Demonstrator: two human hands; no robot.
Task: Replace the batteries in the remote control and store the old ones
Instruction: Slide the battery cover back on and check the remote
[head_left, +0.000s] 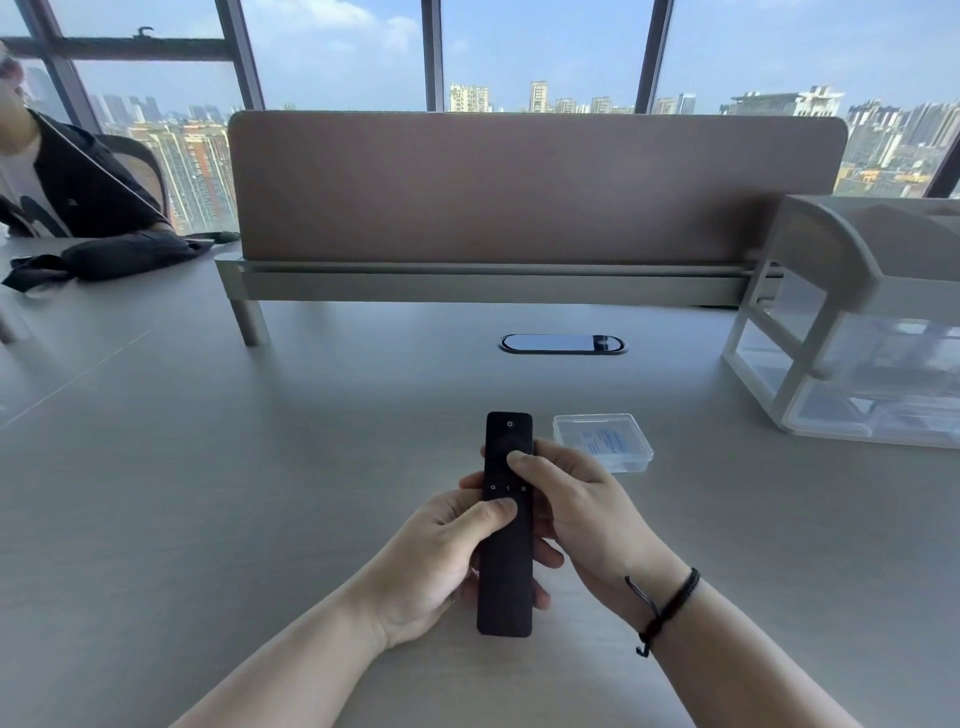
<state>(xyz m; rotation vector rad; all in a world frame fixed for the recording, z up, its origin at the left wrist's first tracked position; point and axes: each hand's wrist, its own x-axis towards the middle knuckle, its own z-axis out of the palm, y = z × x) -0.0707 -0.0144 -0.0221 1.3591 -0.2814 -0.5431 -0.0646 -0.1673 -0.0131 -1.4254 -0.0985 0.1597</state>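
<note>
You hold the black remote control (506, 525) buttons-up above the grey table (208, 467), both hands wrapped around it. Your left hand (436, 561) grips its lower half, thumb across the face; your right hand (576, 509) clasps its upper half, thumb near the round pad. Just right of the remote's top end lies a clear plastic case (605, 441), lid closed.
</note>
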